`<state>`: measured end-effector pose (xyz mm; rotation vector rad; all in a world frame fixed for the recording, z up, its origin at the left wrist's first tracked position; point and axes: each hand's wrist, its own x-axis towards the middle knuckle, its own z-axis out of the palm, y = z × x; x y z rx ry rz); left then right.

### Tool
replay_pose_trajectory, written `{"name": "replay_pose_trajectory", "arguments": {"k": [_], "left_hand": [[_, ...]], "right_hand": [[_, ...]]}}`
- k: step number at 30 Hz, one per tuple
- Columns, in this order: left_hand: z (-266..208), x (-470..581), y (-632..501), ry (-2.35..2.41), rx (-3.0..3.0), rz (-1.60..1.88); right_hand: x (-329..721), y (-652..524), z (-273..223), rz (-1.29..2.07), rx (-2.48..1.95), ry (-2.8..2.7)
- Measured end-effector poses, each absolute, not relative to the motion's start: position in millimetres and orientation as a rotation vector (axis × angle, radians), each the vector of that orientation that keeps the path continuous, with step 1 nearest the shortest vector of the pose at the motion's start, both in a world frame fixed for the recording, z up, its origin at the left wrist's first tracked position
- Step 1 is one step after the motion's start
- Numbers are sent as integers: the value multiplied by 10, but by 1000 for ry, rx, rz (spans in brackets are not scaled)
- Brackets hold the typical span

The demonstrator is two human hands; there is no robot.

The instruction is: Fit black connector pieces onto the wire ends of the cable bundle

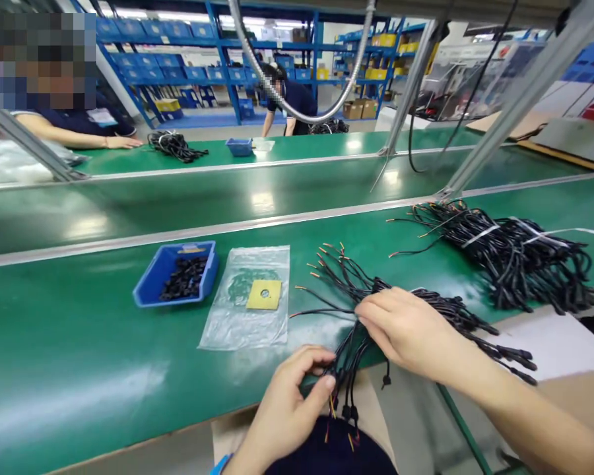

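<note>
My left hand [294,399] is at the table's front edge, its thumb and fingers curled round a black cable. Just below those fingertips, thin coloured wires show bare copper ends. My right hand [400,323] is closed in a pinch on a black cable in the loose bundle of black cables [448,305]; its fingers hide the exact grip. Stripped copper tips fan out from this bundle toward the upper left. Several cable ends with small black fittings [347,412] hang over the edge toward my lap.
Left of the cables lie a clear plastic bag [237,323] with a yellow square label [264,295] and a blue bin [146,290] of small black parts. A tied cable bundle [515,244] lies right. Metal posts [410,86] rise beyond. Two people work across the bench.
</note>
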<state>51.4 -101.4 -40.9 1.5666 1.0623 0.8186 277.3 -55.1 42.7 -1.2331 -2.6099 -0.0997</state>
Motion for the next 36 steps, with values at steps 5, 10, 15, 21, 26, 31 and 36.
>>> {"name": "replay_pose_trajectory", "arguments": {"k": [5, 10, 15, 21, 26, 31, 36], "left_hand": [[-519, 389, -1037, 1026, 1219, 1054], [-558, 267, -1026, 1033, 879, 1203], [-483, 109, -1096, 1050, 894, 1175], [59, -678, -499, 1591, 1643, 1028], [317, -1164, 365, 2140, 1805, 584], [189, -1228, 620, 2170, 1758, 464], [172, -1263, 492, 2070, 1699, 773]], "right_hand": [[2293, -426, 84, -280, -1391, -2706], [1997, -306, -214, -282, -1435, -2692], [1986, -282, -371, -295, -1373, -2554], [2038, -284, -505, -246, -1168, -2423], [2069, -272, -573, -225, -1095, -2348], [2083, -253, -631, -195, -997, -2263], [2114, -251, -659, -140, -972, -2294]]}}
